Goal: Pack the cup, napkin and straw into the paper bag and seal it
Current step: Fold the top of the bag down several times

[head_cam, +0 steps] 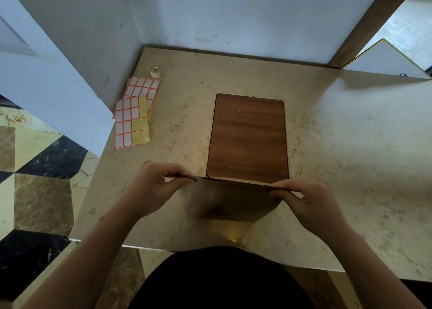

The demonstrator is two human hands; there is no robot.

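The left hand (155, 187) pinches the left corner of the paper bag's (230, 203) top edge, thumb and fingers pressed together on the paper. The bag stands upright at the near edge of the stone table (350, 145), directly in front of the person and just short of the wooden board (247, 138). Its mouth points upward and is flattened; the closed top edge runs left to right, which is its long axis here. The right hand (308, 197) pinches the opposite corner in the same manner. Both hands sit at the ends of that edge, equally near. The bag's contents cannot be seen. Judged from this, the coming move is a fold across the left-right edge, then a seal. The label sheets (135, 114) and tape roll (155, 71) lie well apart, far left, nearer the left hand.
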